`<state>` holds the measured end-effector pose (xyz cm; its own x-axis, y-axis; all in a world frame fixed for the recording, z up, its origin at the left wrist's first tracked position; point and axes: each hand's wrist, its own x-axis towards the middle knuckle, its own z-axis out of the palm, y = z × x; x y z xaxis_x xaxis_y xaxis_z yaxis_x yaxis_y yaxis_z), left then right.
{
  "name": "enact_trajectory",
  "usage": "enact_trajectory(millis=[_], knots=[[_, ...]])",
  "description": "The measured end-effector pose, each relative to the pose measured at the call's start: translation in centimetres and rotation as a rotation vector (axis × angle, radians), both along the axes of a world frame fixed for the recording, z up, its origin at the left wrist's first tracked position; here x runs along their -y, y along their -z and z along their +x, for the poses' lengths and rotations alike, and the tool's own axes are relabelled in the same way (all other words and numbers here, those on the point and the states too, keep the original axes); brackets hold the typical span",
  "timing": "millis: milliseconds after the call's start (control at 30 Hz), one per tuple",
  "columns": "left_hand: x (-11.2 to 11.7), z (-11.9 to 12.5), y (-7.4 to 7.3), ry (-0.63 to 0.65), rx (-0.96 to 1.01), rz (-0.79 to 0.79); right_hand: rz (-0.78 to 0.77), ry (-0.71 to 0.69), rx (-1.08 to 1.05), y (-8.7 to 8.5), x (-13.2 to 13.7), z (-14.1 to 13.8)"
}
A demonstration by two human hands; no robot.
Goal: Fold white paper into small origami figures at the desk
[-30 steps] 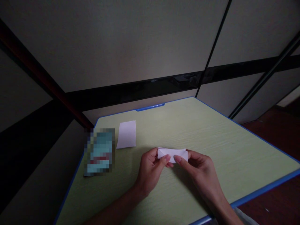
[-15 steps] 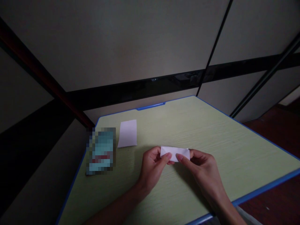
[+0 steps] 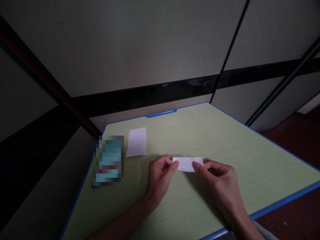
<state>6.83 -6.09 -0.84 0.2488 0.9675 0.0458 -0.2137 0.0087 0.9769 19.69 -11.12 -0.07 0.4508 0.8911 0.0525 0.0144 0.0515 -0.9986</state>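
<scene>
A small folded piece of white paper [image 3: 187, 163] is held just above the pale green table [image 3: 225, 143]. My left hand [image 3: 160, 176] pinches its left end between thumb and fingers. My right hand [image 3: 220, 180] pinches its right end the same way. Both hands rest near the middle of the table, fingers curled round the paper's edges.
A second white sheet [image 3: 136, 142] lies flat at the table's back left. Beside it, at the left edge, sits a blurred teal and red object [image 3: 109, 160]. The table has a blue rim [image 3: 285, 200]; grey wall panels stand behind it.
The folded paper has flattened and shifted slightly up and to the right between my fingers. My thumbs have moved apart along its lower edge.
</scene>
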Motion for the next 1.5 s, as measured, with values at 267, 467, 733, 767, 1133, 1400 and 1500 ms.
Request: enact_trajectory(millis=[267,467,733,767,1133,1400,1500], knots=[[-0.1,0.0,0.0,-0.018,-0.065,0.017,-0.038,0.038,0.081,0.1,-0.1,-0.4],[-0.2,0.0,-0.6,0.018,-0.005,-0.057,0.072,0.167,-0.039,0.3,-0.2,-0.4],[-1.1,-1.0,-0.8,0.413,-0.184,-0.271,0.071,0.035,-0.148,0.1,0.0,-0.2],[-1.2,-1.1,-0.8,0.463,-0.208,-0.284,0.059,-0.005,-0.145,0.1,0.0,-0.2],[-0.8,-1.0,-0.1,0.699,-0.285,-0.222,0.004,-0.134,-0.149,0.1,0.0,-0.2],[0.1,-0.6,0.0,0.547,-0.382,-0.042,-0.012,-0.139,-0.002,0.7,-0.1,-0.2],[0.2,-0.6,0.2,0.513,-0.413,-0.016,-0.016,-0.166,0.039,0.5,-0.1,-0.2]])
